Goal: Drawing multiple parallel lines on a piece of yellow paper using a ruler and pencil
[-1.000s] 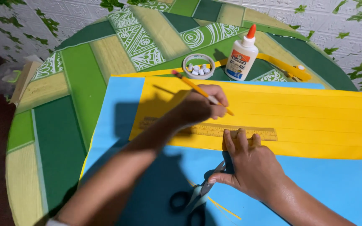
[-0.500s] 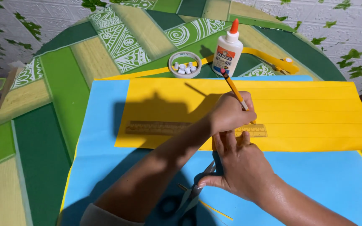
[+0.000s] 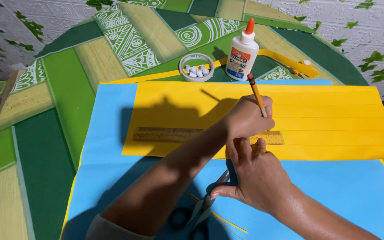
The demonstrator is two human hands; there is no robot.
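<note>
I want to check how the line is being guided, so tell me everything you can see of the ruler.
The ruler is a long, thin, yellowish see-through strip with fine tick marks along its edge. It lies flat across the lower part of the yellow paper, roughly level with the paper's lower edge. The right hand presses its fingers on it near the right end, and the left hand, holding a pencil, covers part of it there.

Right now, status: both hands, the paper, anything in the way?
Left hand grips pencil, tip at ruler. Right hand pins ruler on yellow paper. Scissors lie beside right hand; glue bottle stands apart.
</note>
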